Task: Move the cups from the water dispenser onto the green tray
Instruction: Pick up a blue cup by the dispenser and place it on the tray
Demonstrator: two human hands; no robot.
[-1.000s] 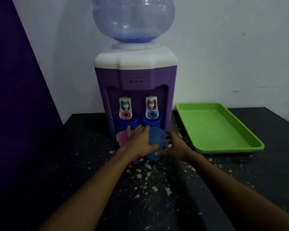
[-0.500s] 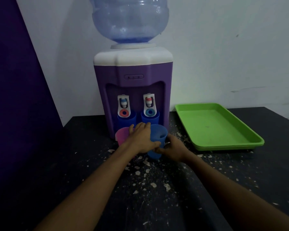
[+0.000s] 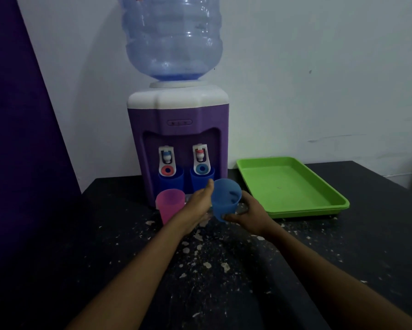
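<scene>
Right hand (image 3: 246, 214) has its fingers (image 3: 231, 218) clamped on the blue cup (image 3: 225, 198), tilted and off the table (image 3: 247, 270). Left hand (image 3: 197, 206) lies flat against the cup's left side, fingers straight and together. Just left stands the pink cup (image 3: 170, 204), near the water dispenser (image 3: 178, 139). Green tray (image 3: 293, 211) sits to the right, nothing in it.
</scene>
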